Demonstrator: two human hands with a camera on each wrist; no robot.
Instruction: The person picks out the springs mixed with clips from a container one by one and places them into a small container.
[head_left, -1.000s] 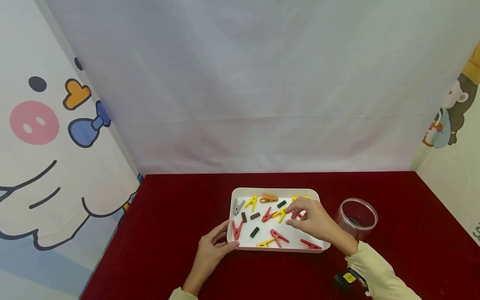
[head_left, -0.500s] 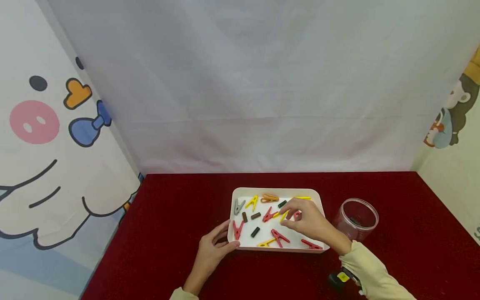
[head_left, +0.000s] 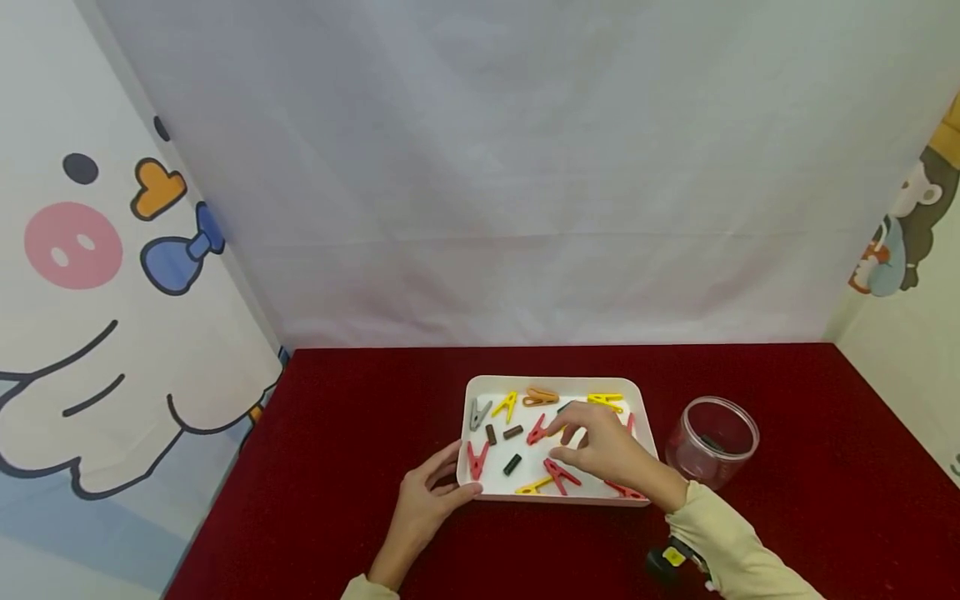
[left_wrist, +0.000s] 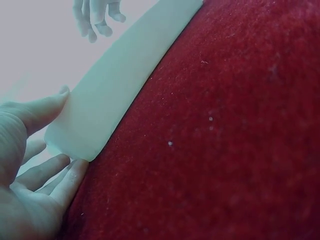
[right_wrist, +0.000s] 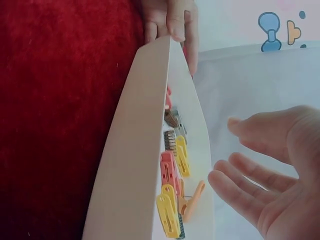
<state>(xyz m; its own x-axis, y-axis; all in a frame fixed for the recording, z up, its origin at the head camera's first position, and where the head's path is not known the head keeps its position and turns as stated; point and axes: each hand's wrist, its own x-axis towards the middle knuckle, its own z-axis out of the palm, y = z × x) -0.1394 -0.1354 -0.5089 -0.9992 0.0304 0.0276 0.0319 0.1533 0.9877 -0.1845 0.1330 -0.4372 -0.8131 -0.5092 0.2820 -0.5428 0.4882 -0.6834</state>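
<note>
A white tray point(head_left: 480, 384) holds several red, yellow, orange and grey clothespins and small dark green and brown ridged cylinders. My left hand point(head_left: 420, 504) holds its front left corner, thumb at the front rim and fingers at the side. Over the middle of the tray hovers my right hand point(head_left: 600, 446), thumb and fingers apart; in the right wrist view nothing shows between them. Near its fingertips lie a red clothespin point(head_left: 537, 430) and, lower, another red one point(head_left: 561, 477). A yellow clothespin beneath the hand is mostly hidden.
A clear round jar point(head_left: 701, 462) stands right of the tray with something dark inside. The dark red cloth point(head_left: 360, 417) covers the table. A pale curtain point(head_left: 555, 208) hangs behind, with printed walls at both sides.
My right hand has moved left across the tray, covering the middle yellow clothespin and uncovering the yellow one at the back right. My left hand has stayed at the tray's corner.
</note>
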